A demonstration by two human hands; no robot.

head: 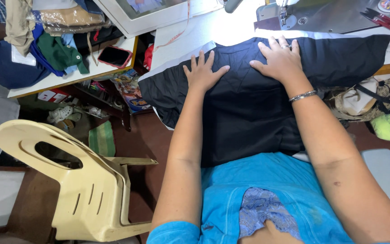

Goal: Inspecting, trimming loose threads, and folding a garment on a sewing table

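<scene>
Lying under both hands' fingers [202, 60] (flat): black cloth [249, 113]

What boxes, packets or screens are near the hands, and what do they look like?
Phone: on the side table left of the left hand, dark screen, pink-red case.
Clear plastic packet: on the clothes pile at top left, tan fabric inside.
Colourful picture packet: on the shelf under the table, blue and orange.
Red and white box: low, below the table edge.
</scene>
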